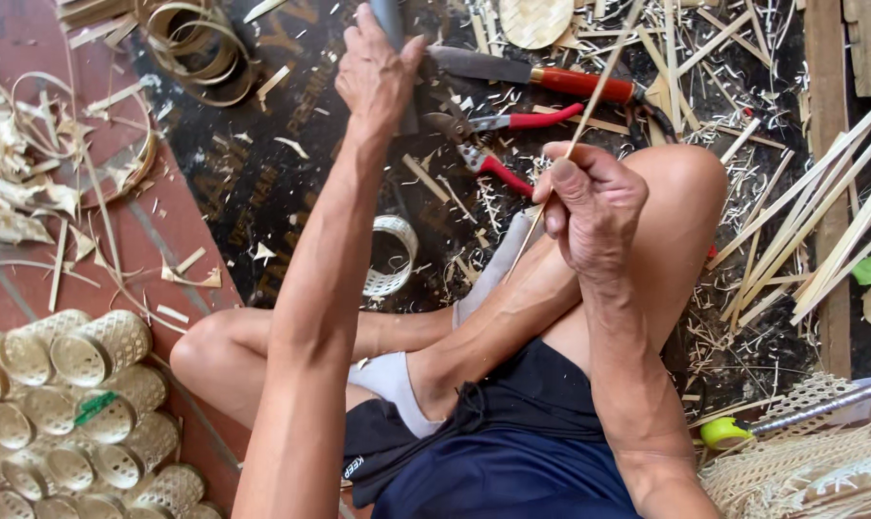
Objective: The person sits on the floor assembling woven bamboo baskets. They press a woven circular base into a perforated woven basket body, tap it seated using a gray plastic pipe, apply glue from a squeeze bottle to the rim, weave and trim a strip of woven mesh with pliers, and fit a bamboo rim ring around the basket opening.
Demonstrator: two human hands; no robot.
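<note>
At the left edge of the floor (166, 240) lie pale shavings (12, 183), and in the lower left corner a stack of small woven cups (80, 413) on their sides. Coiled strips (200, 48) sit near the top, left of the dark mat (253, 183).

The left hand (376, 72) reaches far forward, its grip closed around a grey handle (389, 19); what the tool is cannot be told, as it runs out of view. A small woven ring (392, 255) stands on the mat below that arm, apart from both hands.

Right of the left hand lie a red-handled knife (531, 75) and red-handled cutters (498, 144), close to the bare knee (685, 183).

The right hand (594, 207) rests against the knee, its grip pinched shut on a thin sliver (599, 86). The sliver passes through the fingers, running up and right to the top edge and down and left along the leg. So it lies inside the right grip, well apart from the left grip.

Risks, as I judge them: the sliver is thin and could snap or slip if the pinch loosens; its edge could cut the fingers; the blades lie close to the leg and could nick it.

Further right, long split strips (820, 221) fan across the floor, and woven matting (800, 471) fills the lower right corner.
</note>
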